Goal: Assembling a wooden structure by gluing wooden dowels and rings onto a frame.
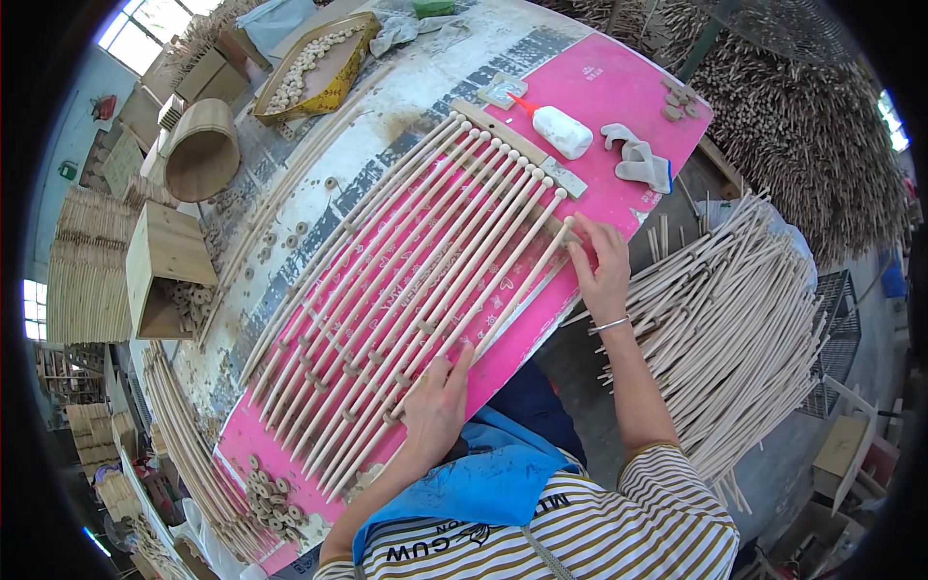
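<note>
Several pale wooden sticks (411, 256) lie side by side across a pink board, most with a round wooden bead (548, 182) on the far end and some with a small wooden ring lower down. My right hand (601, 266) pinches the beaded end of the nearest wooden stick (527, 283). Lower on that same stick, the thumb and fingers of my left hand (437, 406) are closed round it, hiding its lower part. A wooden ring (391, 419) sits on a stick beside my left hand. A flat wooden strip (512, 138) runs across the board near the beaded ends.
On the pink board (619, 92) lie a white glue bottle (563, 132), a work glove (638, 162) and loose wooden rings (273, 498). A yellow tray (324, 68) of beads stands far left, near wooden boxes (169, 261). A large bundle of sticks (720, 338) is at right.
</note>
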A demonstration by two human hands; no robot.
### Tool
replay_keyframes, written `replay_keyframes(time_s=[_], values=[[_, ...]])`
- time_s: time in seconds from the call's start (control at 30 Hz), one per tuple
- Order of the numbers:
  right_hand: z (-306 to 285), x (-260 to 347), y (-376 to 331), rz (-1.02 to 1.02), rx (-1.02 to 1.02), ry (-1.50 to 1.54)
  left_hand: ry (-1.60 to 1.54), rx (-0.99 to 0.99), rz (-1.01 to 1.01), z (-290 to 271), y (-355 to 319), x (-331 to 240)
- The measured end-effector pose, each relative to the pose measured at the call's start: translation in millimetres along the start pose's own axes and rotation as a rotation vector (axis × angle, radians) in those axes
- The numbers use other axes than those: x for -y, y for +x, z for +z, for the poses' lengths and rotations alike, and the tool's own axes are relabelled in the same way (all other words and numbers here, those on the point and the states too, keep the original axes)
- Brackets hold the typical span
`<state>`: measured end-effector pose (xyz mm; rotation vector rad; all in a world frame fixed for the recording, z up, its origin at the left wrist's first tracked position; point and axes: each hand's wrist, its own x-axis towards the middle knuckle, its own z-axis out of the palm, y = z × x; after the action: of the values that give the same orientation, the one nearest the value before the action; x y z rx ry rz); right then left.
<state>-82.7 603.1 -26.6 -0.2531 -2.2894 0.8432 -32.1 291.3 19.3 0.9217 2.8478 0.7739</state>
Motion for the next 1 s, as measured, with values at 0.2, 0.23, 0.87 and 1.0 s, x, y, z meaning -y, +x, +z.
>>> replay_keyframes(time_s=[0.2,0.23,0.87,1.0], values=[[5.7,-12.0,10.6,-0.085,0.093,-0.071,0.234,0.005,0.038,12.6,25.7,-1.7],[7.1,-13.7,12.3,-0.100,0.104,-0.068,0.239,-0.004,0.021,12.1,28.8,-1.3],[20.1,-22.7,100.5,-0.044,0.078,0.052,0.127,-0.482,-0.242,-61.1,157.0,211.6],[26.8,-24.2,90.4,-0.025,0.110,0.020,0.260,-0.354,-0.138,-67.1,203.4,264.8]])
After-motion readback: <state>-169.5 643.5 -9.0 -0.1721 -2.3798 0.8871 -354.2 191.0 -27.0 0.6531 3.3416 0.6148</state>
